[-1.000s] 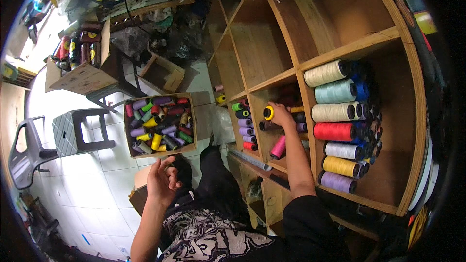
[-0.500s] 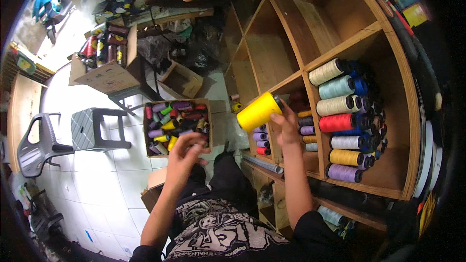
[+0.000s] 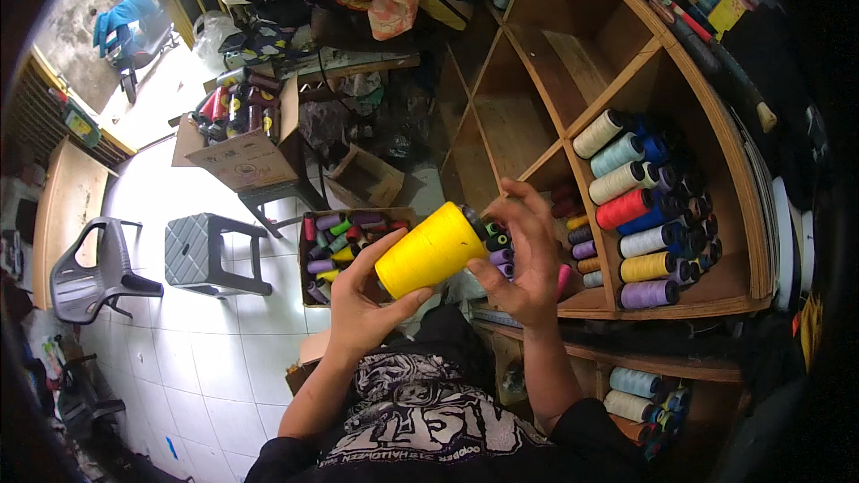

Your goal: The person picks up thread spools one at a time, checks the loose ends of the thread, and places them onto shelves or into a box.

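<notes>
A large cone-shaped spool of yellow thread (image 3: pixel 429 250) is tilted in front of my body, its dark end toward the right. My left hand (image 3: pixel 362 300) is closed around its lower left part, thumb along the underside. At the dark end my right hand (image 3: pixel 523 259) has its fingers apart, with the thumb close to the spool's edge; whether it touches cannot be made out. Behind the spool, a cardboard box (image 3: pixel 307 246) on the floor holds many coloured thread spools, partly hidden by the spool and my left hand.
On the right stands a wooden cubby shelf (image 3: pixel 537 165), with stacked thread spools (image 3: pixel 626 210) in one compartment. A grey stool (image 3: pixel 215 255) and chair (image 3: pixel 98 268) stand to the left. An open carton of spools (image 3: pixel 246 161) rests on another stool; a smaller cardboard box (image 3: pixel 367 174) is beyond.
My left hand has come up and taken hold of the yellow spool. The spool has moved left and down, and my right hand's fingers have loosened from it. The view has shifted.
</notes>
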Available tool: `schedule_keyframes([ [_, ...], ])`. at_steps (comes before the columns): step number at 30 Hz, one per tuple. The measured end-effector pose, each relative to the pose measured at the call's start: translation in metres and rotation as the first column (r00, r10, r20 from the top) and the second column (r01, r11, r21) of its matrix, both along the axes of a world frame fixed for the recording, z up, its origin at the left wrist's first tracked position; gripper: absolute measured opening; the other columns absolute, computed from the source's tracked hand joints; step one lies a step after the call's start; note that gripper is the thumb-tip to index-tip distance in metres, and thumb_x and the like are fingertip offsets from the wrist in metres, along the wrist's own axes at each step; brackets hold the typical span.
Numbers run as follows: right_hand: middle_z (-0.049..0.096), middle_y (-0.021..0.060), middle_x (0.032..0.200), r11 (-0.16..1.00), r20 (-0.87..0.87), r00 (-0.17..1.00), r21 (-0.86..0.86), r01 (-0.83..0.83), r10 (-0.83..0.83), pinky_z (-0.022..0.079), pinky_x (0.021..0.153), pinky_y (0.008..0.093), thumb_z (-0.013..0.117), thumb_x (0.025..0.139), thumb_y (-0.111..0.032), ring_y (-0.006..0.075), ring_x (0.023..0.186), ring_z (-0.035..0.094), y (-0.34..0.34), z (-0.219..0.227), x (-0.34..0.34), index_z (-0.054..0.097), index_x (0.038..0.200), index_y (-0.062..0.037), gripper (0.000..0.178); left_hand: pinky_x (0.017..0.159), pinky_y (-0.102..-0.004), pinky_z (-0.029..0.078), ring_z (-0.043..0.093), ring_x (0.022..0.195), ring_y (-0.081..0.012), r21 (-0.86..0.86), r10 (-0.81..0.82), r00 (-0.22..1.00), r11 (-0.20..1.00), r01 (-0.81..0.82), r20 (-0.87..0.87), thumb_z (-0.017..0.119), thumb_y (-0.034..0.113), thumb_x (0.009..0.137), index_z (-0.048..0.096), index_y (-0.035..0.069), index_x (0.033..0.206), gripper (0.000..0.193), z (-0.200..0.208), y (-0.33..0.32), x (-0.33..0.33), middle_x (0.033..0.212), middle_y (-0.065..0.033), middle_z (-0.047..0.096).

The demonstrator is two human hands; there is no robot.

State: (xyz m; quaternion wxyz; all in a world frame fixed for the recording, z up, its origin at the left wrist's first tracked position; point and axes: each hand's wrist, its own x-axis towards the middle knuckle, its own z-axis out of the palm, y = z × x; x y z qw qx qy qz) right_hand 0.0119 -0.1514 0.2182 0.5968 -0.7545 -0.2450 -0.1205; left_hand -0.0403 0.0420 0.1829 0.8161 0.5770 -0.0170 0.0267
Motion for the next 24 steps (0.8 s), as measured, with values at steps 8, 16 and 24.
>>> schedule_keyframes([
  [8, 0.058, 0.0071, 0.122, 0.881, 0.432, 0.901, -0.412, 0.232, -0.035, 0.041, 0.098, 0.0399, 0.077, 0.073, -0.014, 0.0301, 0.119, 0.047, 0.01, 0.021, -0.005, 0.071, 0.094, -0.0141, 0.021, 0.094, -0.0312, 0.047, 0.06, 0.106, -0.0188, 0.171, 0.105, 0.991, 0.978, -0.119, 0.086, 0.078, 0.002, 0.07, 0.05, -0.007, 0.128, 0.065, -0.001, 0.007, -0.01, 0.116, -0.0134, 0.061],
  [16, 0.06, 0.0094, 0.114, 0.878, 0.45, 0.893, -0.429, 0.211, 0.006, 0.044, 0.093, 0.0398, 0.071, 0.08, -0.012, 0.0279, 0.112, 0.053, 0.018, 0.015, 0.005, 0.063, 0.088, -0.0025, 0.014, 0.089, -0.0292, 0.05, 0.062, 0.101, -0.0177, 0.23, 0.152, 0.985, 0.959, -0.166, 0.078, 0.079, 0.005, 0.07, 0.052, -0.006, 0.125, 0.062, -0.004, 0.011, -0.012, 0.112, -0.0127, 0.063],
  [24, 0.06, 0.0121, 0.113, 0.823, 0.268, 0.881, -0.327, 0.464, -0.39, 0.048, 0.086, 0.0368, 0.07, 0.078, -0.008, 0.0304, 0.105, 0.059, -0.005, -0.001, 0.024, 0.062, 0.092, -0.002, 0.018, 0.075, -0.03, 0.056, 0.067, 0.082, -0.0193, -0.248, 0.038, 0.975, 0.964, -0.093, -0.219, 0.071, 0.012, 0.08, 0.052, -0.008, 0.123, 0.051, 0.005, 0.023, -0.005, 0.101, -0.0152, 0.065],
])
